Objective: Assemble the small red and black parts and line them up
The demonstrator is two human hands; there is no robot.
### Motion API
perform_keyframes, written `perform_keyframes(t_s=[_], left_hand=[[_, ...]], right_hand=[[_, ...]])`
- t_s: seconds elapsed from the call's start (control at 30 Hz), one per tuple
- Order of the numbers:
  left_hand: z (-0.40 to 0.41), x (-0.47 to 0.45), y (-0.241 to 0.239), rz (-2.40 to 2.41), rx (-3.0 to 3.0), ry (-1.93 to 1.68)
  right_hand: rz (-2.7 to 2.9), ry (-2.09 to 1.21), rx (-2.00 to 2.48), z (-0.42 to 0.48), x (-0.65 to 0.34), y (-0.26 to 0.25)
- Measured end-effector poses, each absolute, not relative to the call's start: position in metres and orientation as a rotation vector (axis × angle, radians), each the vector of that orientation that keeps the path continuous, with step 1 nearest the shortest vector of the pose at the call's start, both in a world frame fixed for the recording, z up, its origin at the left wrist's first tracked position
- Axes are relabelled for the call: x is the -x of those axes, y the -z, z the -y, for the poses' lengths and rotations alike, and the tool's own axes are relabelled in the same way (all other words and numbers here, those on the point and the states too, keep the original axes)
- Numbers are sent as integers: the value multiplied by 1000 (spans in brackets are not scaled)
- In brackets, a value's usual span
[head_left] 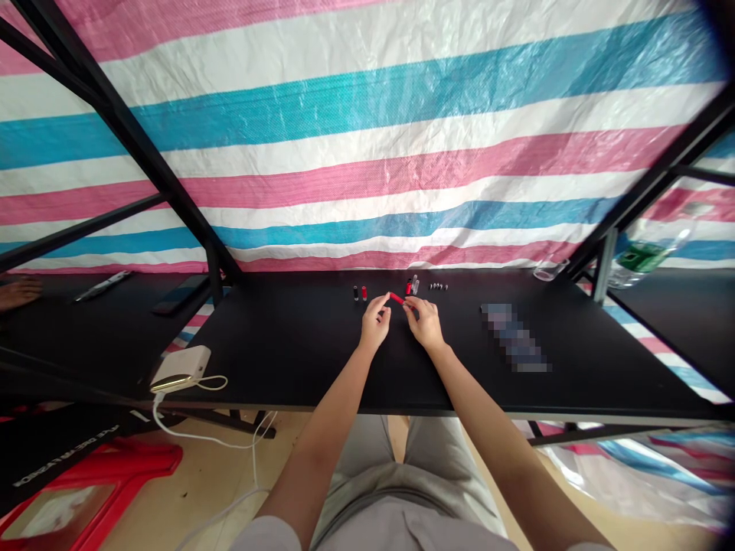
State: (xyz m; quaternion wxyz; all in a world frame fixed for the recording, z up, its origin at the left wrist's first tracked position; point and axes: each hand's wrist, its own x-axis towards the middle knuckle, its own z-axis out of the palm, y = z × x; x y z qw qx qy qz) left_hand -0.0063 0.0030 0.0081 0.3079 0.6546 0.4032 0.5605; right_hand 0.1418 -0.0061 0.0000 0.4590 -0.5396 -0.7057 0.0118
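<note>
A slim red tube [396, 298] spans the gap between my hands above the black table. The fingertips of my left hand [375, 324] close on its left end. At its right end, my right hand [426, 323] pinches it between thumb and fingers. Just beyond my left hand stand a small black cylinder [355, 293] and a small red cylinder [364, 293]. Behind my right hand is another red piece [409, 286], beside a clear piece [416, 284]. Several small silvery pieces [438, 287] sit in a row to the right of these.
The black table [276, 344] carries a white power bank [181, 368] with a cable at left and a blurred-out flat object [514, 337] at right. A clear cup [551, 268] stands at back right. Black metal posts [166, 176] flank a striped sheet [402, 153]. Another person's hand [21, 292] shows far left.
</note>
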Motion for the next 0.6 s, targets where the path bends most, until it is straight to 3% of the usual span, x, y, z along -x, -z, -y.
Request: perform_keyframes(t_s=[0.37,0.6], left_hand=[[-3,8,-12,-1029,-1883,-1475],[-5,13,-10,-1298,-1622,-1694]], right_hand=[[1788,-294,1465,-17,-128,-7],[1810,-343,1576,-45,-109,-14]])
